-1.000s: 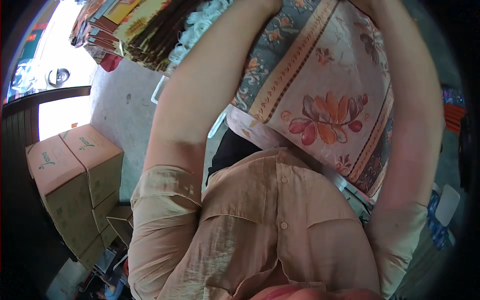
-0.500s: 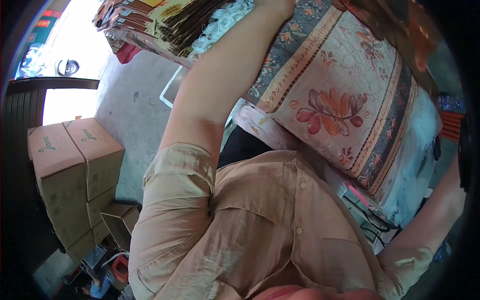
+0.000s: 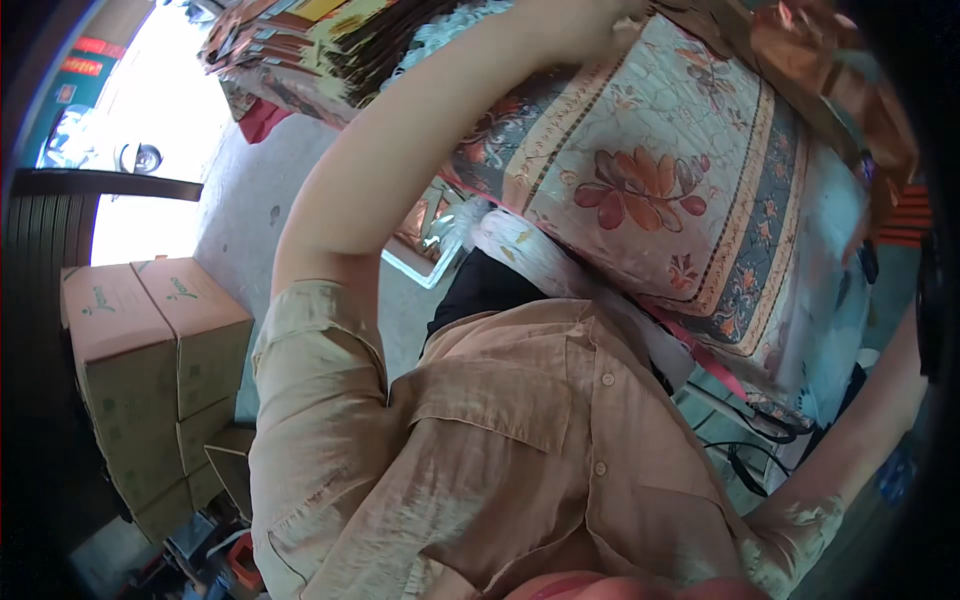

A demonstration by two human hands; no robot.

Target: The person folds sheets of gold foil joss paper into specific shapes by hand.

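My left hand is at the top edge of the view, over the flowered tablecloth. Its fingers are curled at the left end of a long brown paper-like piece; the frame edge partly hides the grip. A shiny, crumpled brown sheet rises at the upper right, blurred in places. My right forearm reaches up along the right side, and its hand lies outside the visible area. White cord is heaped beyond my left forearm, beside a stack of dark brown pieces.
Stacked cardboard boxes stand on the floor at left. A white-rimmed container is below my left arm. Black cables hang under the table's right side. Clear plastic drapes over the right edge.
My left hand has moved right and slightly down, its elbow swinging outward. The brown sheet at upper right has lifted and spread. The view has shifted a little.
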